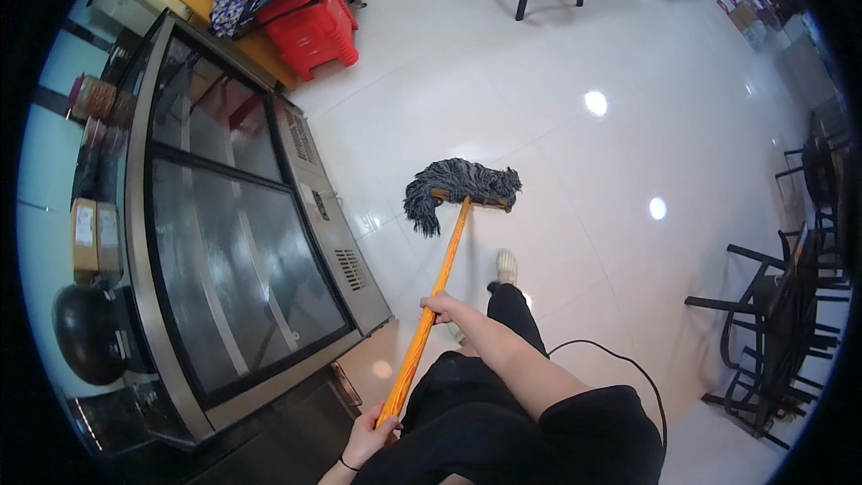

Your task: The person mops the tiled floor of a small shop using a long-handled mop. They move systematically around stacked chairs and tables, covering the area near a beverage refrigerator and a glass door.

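A string mop with a yellow-orange handle (452,247) slants from my body out to its dark grey mop head (462,181), which lies spread on the white tile floor. My left hand (366,438) is wrapped round the upper end of the handle, close to my body, with a dark band on the wrist. Farther down the handle, my right hand (437,307) is closed round it too. One light-coloured shoe (507,267) shows on the floor just behind the mop head.
A glass-fronted metal display fridge (242,251) stands along the left. Beyond it is a red plastic bin (310,27) with bags and cloth on top. Black chairs (763,305) crowd the right side, more at the far end. A black cable (620,355) crosses the floor by my right leg.
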Demonstrator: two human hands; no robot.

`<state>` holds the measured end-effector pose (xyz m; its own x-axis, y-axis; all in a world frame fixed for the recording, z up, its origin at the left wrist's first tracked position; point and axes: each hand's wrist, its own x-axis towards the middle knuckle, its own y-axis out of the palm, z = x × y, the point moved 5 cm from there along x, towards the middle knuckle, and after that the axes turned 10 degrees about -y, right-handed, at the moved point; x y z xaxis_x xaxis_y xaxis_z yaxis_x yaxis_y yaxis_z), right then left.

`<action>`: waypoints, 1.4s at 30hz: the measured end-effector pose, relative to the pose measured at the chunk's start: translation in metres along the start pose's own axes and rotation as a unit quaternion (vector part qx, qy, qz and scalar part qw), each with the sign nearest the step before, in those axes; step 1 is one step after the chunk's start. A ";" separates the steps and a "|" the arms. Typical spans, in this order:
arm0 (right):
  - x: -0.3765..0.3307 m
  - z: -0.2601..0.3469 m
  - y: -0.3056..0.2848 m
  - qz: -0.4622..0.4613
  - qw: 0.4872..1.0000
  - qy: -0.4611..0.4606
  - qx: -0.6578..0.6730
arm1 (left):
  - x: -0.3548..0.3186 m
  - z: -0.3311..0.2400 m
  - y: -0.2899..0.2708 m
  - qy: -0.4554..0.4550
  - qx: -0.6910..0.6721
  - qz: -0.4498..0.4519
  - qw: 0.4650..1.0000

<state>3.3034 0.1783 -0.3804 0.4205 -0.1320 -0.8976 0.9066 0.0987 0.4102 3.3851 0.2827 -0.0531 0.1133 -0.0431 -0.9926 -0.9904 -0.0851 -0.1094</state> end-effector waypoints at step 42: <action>0.081 0.470 -0.513 -0.227 0.811 -0.344 0.416 | 0.256 -0.607 0.350 0.400 0.710 -0.016 0.579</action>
<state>2.8884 -0.3468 -0.5882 -0.3026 -0.5148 -0.8021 0.5626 -0.7758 0.2857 3.1157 -0.3621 -0.3141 -0.4287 -0.5595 -0.7094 0.0119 0.7816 -0.6236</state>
